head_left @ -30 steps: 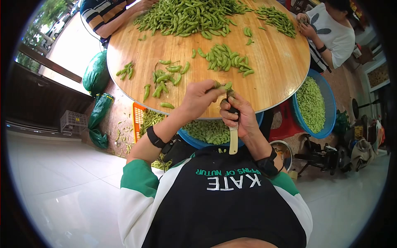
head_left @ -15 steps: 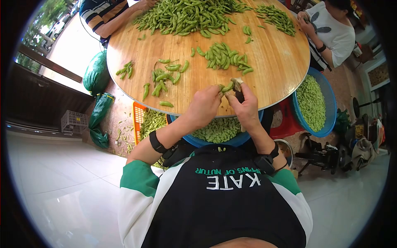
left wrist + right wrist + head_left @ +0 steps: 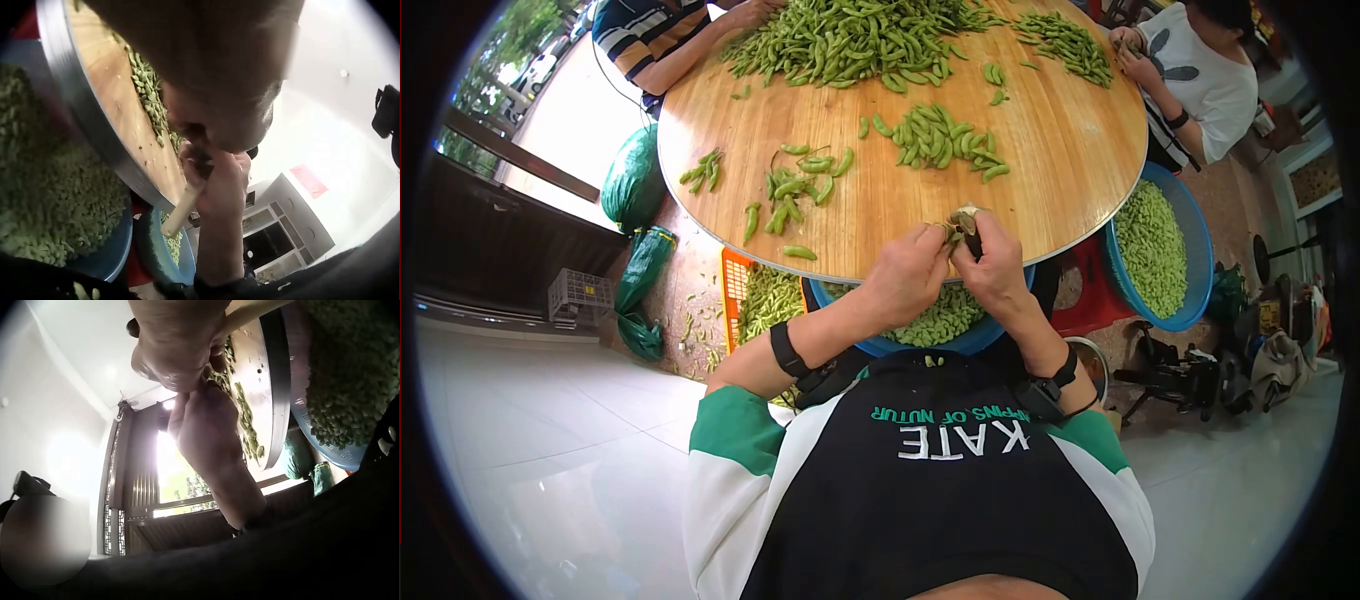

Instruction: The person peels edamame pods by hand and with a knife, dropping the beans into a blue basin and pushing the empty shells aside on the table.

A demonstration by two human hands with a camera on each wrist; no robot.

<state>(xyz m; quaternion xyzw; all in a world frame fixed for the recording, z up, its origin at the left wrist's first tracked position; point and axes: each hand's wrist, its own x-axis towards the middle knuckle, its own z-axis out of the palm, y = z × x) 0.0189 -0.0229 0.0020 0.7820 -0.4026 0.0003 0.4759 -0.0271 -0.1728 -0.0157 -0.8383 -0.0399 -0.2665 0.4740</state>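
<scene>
Both hands meet at the near edge of the round wooden table [image 3: 1060,160]. My left hand [image 3: 908,272] has curled fingers and pinches a green bean pod [image 3: 955,237], mostly hidden by the fingertips. The right hand [image 3: 994,268], fingertips against the left's, grips a tool with a long cream handle [image 3: 180,214]; its working end is hidden. Something dark shows under the right thumb. Below the hands sits a blue basin [image 3: 124,253] of shelled green beans [image 3: 940,325]. A small group of pods [image 3: 945,138] lies on the table beyond the hands.
A large pod heap [image 3: 850,42] covers the far side, with loose pods [image 3: 795,185] at left. An orange crate [image 3: 734,290] of pods or hulls stands below left. At right is another blue basin [image 3: 1197,275] of beans. Two people sit across the table.
Both hands came together at the fingertips and drew back slightly toward the body. The pod, plainly visible between them half a second ago, is now mostly covered. The cream handle swung out of the head view.
</scene>
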